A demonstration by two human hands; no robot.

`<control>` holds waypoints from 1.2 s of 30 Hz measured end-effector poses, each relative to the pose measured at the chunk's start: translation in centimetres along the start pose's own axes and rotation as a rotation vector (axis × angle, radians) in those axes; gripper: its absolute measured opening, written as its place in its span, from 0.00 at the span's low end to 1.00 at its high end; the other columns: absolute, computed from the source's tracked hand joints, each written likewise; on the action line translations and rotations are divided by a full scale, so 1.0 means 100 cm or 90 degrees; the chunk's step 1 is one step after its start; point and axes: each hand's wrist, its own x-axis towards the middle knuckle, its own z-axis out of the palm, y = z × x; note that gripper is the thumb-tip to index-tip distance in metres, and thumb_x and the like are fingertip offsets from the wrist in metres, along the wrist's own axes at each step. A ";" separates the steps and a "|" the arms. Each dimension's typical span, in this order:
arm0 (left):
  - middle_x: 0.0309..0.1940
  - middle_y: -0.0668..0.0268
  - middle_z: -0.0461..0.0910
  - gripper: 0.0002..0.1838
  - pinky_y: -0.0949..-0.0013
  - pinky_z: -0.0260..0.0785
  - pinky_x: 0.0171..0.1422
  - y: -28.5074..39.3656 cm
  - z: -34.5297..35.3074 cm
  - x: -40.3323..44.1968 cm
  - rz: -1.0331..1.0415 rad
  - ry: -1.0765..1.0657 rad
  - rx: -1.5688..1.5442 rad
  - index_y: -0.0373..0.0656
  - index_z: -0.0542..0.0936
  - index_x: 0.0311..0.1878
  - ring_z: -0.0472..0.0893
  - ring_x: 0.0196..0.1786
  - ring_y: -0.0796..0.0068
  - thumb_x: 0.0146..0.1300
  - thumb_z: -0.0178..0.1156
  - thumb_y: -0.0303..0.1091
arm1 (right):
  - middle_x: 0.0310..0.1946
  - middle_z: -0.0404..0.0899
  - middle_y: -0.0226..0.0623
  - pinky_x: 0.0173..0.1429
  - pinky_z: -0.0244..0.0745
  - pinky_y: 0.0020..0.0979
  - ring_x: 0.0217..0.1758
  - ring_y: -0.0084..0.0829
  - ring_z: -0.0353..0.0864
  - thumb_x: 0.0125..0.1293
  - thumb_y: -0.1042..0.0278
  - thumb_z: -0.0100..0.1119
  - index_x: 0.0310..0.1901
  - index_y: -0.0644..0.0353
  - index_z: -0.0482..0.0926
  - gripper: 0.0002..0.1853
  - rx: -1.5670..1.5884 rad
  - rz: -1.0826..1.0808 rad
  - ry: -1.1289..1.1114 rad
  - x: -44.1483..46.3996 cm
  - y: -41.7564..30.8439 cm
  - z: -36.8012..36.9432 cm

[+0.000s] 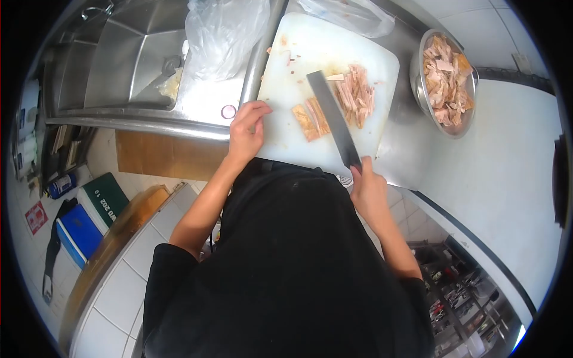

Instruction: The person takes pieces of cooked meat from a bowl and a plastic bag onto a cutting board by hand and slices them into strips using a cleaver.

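Observation:
My right hand (369, 190) grips the handle of a wide-bladed kitchen knife (334, 116). Its blade points up and left over the white cutting board (325, 45). Left of the blade lie flat pieces of cooked meat (307, 122), partly cut, with browned edges. On the other side of it is a heap of thin meat strips (358, 98), pinkish and loosely piled. My left hand (248, 131) hovers at the board's left edge, fingers loosely bent, holding nothing that I can see. The blade covers part of the board between the two groups of meat.
At the right stands a metal bowl (421, 89) full of cut meat pieces (446, 74). A clear plastic bag (224, 36) sits left of the board, another bag (352, 15) behind it. A steel sink (119, 65) is further left, and a purple-rimmed round item (228, 111) lies near my left hand.

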 end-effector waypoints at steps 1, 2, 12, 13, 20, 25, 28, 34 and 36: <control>0.43 0.57 0.82 0.16 0.67 0.72 0.54 0.002 -0.004 0.000 -0.005 0.025 0.003 0.36 0.83 0.41 0.82 0.47 0.60 0.53 0.55 0.09 | 0.20 0.78 0.55 0.32 0.73 0.54 0.27 0.59 0.81 0.70 0.72 0.53 0.48 0.64 0.65 0.10 0.017 0.029 0.010 -0.005 -0.006 0.001; 0.43 0.57 0.82 0.16 0.67 0.72 0.54 0.003 -0.006 0.001 -0.007 0.025 0.005 0.36 0.83 0.41 0.82 0.47 0.60 0.53 0.55 0.09 | 0.20 0.78 0.56 0.32 0.73 0.54 0.27 0.59 0.81 0.71 0.71 0.53 0.47 0.63 0.65 0.10 0.033 0.060 0.023 -0.007 -0.009 0.001; 0.40 0.56 0.81 0.17 0.70 0.73 0.45 0.009 -0.009 0.022 0.062 0.075 -0.038 0.34 0.82 0.39 0.83 0.41 0.63 0.51 0.50 0.07 | 0.20 0.77 0.57 0.31 0.73 0.55 0.27 0.61 0.80 0.70 0.70 0.54 0.49 0.63 0.66 0.11 -0.012 0.048 -0.050 -0.001 0.000 0.003; 0.40 0.57 0.81 0.17 0.70 0.74 0.44 0.008 -0.010 0.021 0.067 0.079 -0.035 0.34 0.83 0.39 0.83 0.40 0.63 0.51 0.50 0.08 | 0.19 0.77 0.57 0.31 0.72 0.55 0.26 0.61 0.80 0.70 0.71 0.54 0.48 0.63 0.66 0.11 0.009 0.048 -0.028 -0.006 -0.003 0.007; 0.39 0.57 0.81 0.16 0.69 0.74 0.43 0.007 -0.005 0.026 0.076 0.083 -0.036 0.34 0.82 0.40 0.83 0.39 0.60 0.51 0.51 0.09 | 0.19 0.77 0.55 0.30 0.71 0.55 0.25 0.59 0.79 0.70 0.71 0.54 0.47 0.64 0.66 0.10 -0.051 0.025 -0.051 0.015 -0.001 0.026; 0.40 0.56 0.81 0.16 0.68 0.73 0.48 0.007 -0.012 0.028 0.068 0.096 -0.042 0.34 0.82 0.40 0.82 0.41 0.59 0.53 0.52 0.10 | 0.19 0.77 0.56 0.31 0.72 0.55 0.26 0.60 0.80 0.69 0.71 0.55 0.47 0.64 0.66 0.11 0.007 0.046 -0.007 0.001 -0.018 0.001; 0.40 0.56 0.81 0.15 0.67 0.73 0.49 0.001 -0.013 0.021 0.034 0.091 -0.030 0.34 0.82 0.41 0.82 0.42 0.58 0.54 0.52 0.10 | 0.19 0.77 0.56 0.32 0.72 0.55 0.26 0.60 0.80 0.70 0.71 0.54 0.47 0.64 0.66 0.10 0.003 0.036 -0.027 0.003 0.002 0.037; 0.40 0.56 0.80 0.15 0.66 0.73 0.49 0.005 -0.017 0.017 0.042 0.088 -0.017 0.35 0.82 0.41 0.82 0.42 0.58 0.55 0.51 0.10 | 0.20 0.77 0.55 0.32 0.71 0.55 0.27 0.59 0.80 0.70 0.70 0.54 0.47 0.64 0.65 0.10 -0.017 0.060 -0.078 0.004 -0.010 0.015; 0.40 0.56 0.80 0.15 0.67 0.73 0.48 0.003 -0.019 0.016 0.026 0.091 -0.023 0.35 0.82 0.41 0.81 0.42 0.59 0.55 0.51 0.10 | 0.20 0.77 0.55 0.32 0.71 0.55 0.27 0.60 0.80 0.70 0.71 0.54 0.47 0.64 0.65 0.11 0.011 0.075 -0.070 -0.001 -0.010 0.009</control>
